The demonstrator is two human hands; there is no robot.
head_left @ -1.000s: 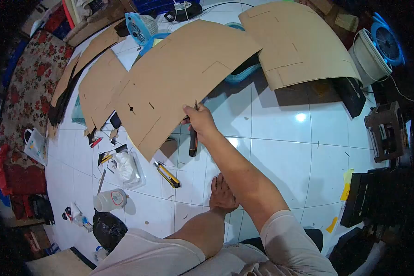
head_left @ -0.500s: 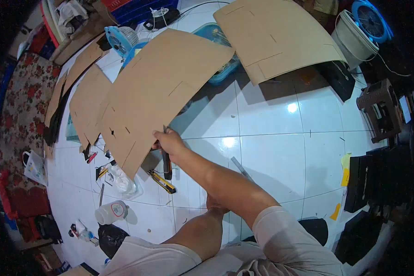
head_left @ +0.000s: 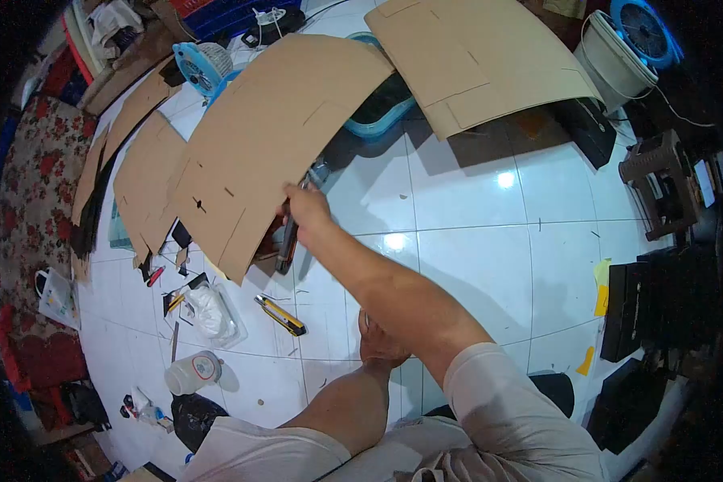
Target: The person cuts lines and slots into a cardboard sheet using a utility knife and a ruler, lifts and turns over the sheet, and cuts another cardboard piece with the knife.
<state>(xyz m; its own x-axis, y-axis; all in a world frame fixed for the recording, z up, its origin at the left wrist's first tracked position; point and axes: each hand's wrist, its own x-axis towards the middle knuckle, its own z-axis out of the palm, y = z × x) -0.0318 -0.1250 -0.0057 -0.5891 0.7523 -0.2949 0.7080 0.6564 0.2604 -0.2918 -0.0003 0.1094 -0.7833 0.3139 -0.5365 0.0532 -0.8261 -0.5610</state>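
Observation:
My right hand [head_left: 307, 210] is closed at the near right edge of a large curved cardboard sheet [head_left: 273, 116]. A dark-handled tool [head_left: 287, 247] is held in it, the handle pointing down; its tip cannot be made out. My left hand [head_left: 383, 344] rests flat on the white tiled floor, partly hidden behind my right forearm. A yellow and black cutter [head_left: 281, 316] lies between the sheet and my left arm. The sheet has drawn lines and small dark slits near its left end, and its far part lies over a blue basin [head_left: 381, 120].
More cardboard stands at right [head_left: 490, 68] and left [head_left: 146, 181]. Near the left side are a white plastic bag [head_left: 210, 309], a clear jar [head_left: 189, 373] and a black bag [head_left: 194, 419]. Fans, a white bucket [head_left: 614, 68] and a brown stool [head_left: 663, 189] stand around.
My right hand has moved forward with the tool, away from the yellow cutter. The near end of the cardboard has shifted forward too. The camera view has swung to the right over the last second.

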